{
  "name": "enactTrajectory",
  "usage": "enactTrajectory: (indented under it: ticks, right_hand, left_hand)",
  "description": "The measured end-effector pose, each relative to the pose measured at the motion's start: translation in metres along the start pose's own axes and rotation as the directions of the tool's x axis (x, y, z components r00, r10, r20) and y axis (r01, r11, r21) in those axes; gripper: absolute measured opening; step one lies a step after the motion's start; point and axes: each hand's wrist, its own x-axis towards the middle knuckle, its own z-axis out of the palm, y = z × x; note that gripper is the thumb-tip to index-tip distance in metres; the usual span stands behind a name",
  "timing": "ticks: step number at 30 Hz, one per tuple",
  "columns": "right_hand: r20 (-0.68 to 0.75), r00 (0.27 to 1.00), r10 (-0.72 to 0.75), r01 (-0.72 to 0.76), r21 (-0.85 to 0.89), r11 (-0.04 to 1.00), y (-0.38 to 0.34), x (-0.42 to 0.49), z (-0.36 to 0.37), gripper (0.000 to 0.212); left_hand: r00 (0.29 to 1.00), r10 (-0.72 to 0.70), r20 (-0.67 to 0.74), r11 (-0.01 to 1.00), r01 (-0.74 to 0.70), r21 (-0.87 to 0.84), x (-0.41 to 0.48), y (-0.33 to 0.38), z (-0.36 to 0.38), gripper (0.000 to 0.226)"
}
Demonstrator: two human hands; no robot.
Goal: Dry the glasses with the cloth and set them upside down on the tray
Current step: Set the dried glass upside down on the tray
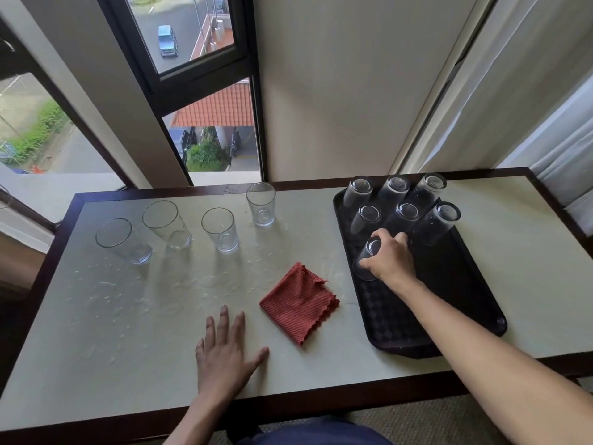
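Observation:
My right hand (390, 260) is closed around an upside-down glass (367, 258) that stands on the black tray (449, 303) near its left edge. Several more glasses (401, 216) stand upside down in two rows at the tray's far end. My left hand (224, 351) lies flat and open on the table, holding nothing. Just right of it lies the folded red cloth (298, 305). Several upright glasses (219, 229) stand in a loose row on the left half of the table, with water drops spread around them.
The pale table (529, 284) has a dark wooden rim and stands against a window and a wall. A white curtain (564, 149) hangs at the far right. The near half of the tray holds no glasses.

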Motion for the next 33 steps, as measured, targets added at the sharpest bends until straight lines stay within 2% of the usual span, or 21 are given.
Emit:
enactTrajectory:
  ticks: [7, 9, 12, 14, 16, 19, 23, 26, 28, 33]
  right_hand:
    - [-0.026, 1.000, 0.008, -0.007, 0.029, 1.000, 0.003, -0.006, 0.006, 0.077]
    - [-0.101, 0.995, 0.006, -0.011, -0.047, 0.999, -0.001, -0.018, 0.007, 0.081]
    - [-0.305, 0.941, -0.145, 0.096, -0.171, 0.981, -0.009, -0.046, 0.015, 0.069]
    - [-0.340, 0.912, -0.228, 0.190, -0.142, 0.971, -0.017, -0.067, 0.030, 0.056]
    - [-0.276, 0.919, -0.281, 0.265, -0.094, 0.960, -0.024, -0.086, 0.052, 0.048]
    - [-0.088, 0.936, -0.341, 0.335, -0.076, 0.939, -0.037, -0.107, 0.088, 0.051]
    - [0.144, 0.914, -0.379, 0.401, -0.175, 0.899, -0.056, -0.108, 0.125, 0.077]
    - [0.240, 0.899, -0.366, 0.425, -0.278, 0.861, -0.059, -0.100, 0.141, 0.092]
    - [0.266, 0.896, -0.355, 0.429, -0.315, 0.847, -0.057, -0.099, 0.147, 0.090]
    - [0.281, 0.881, -0.380, 0.454, -0.274, 0.848, -0.050, -0.101, 0.150, 0.066]
  left_hand:
    - [1.000, 0.002, -0.014, 1.000, -0.002, -0.013, 0.001, 0.000, 0.002, 0.119]
    - [1.000, 0.004, -0.018, 1.000, -0.004, -0.011, 0.001, -0.001, 0.002, 0.118]
    - [1.000, 0.000, -0.009, 1.000, 0.000, 0.002, 0.000, 0.000, 0.001, 0.117]
    - [1.000, -0.002, -0.009, 1.000, 0.002, 0.002, -0.001, 0.001, -0.001, 0.117]
    - [1.000, -0.003, -0.010, 1.000, 0.003, -0.008, -0.002, 0.002, -0.001, 0.116]
    - [1.000, -0.002, 0.006, 1.000, 0.002, -0.023, -0.002, 0.002, -0.004, 0.117]
    - [1.000, 0.004, 0.020, 1.000, -0.004, -0.013, -0.004, 0.001, -0.008, 0.115]
    - [1.000, 0.019, 0.018, 1.000, -0.019, -0.018, -0.004, -0.001, -0.008, 0.101]
    - [0.999, 0.030, 0.009, 0.999, -0.030, -0.016, -0.005, -0.003, -0.009, 0.093]
    - [0.999, 0.032, -0.003, 0.999, -0.032, -0.010, -0.006, -0.003, -0.006, 0.092]
